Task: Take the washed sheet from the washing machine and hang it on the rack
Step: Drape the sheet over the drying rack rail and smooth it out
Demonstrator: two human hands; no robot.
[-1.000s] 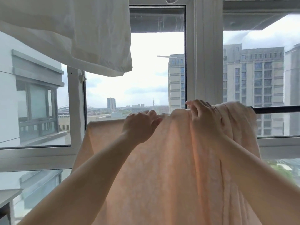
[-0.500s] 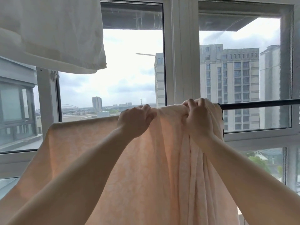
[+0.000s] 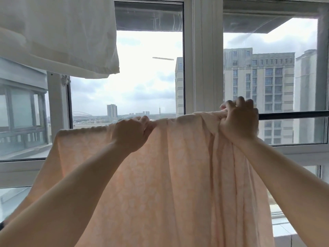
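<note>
Both arms raised; left hand [image 3: 132,133] and right hand [image 3: 239,121] fingers curled gripping pink sheet [image 3: 169,175] atop dark rail [image 3: 293,114].

A dark horizontal rack bar [image 3: 293,114] runs across in front of the window, bare at the right end where it shows as a thin black rod. A peach sheet [image 3: 178,175] with a faint pale pattern is draped over it and hides the bar from there leftward. The sheet's top fold lies along the bar, fairly flat toward the left and bunched into thick pleats at the right, just beside the bare stretch. From the fold the cloth hangs straight down past the bottom edge of the view.
</note>
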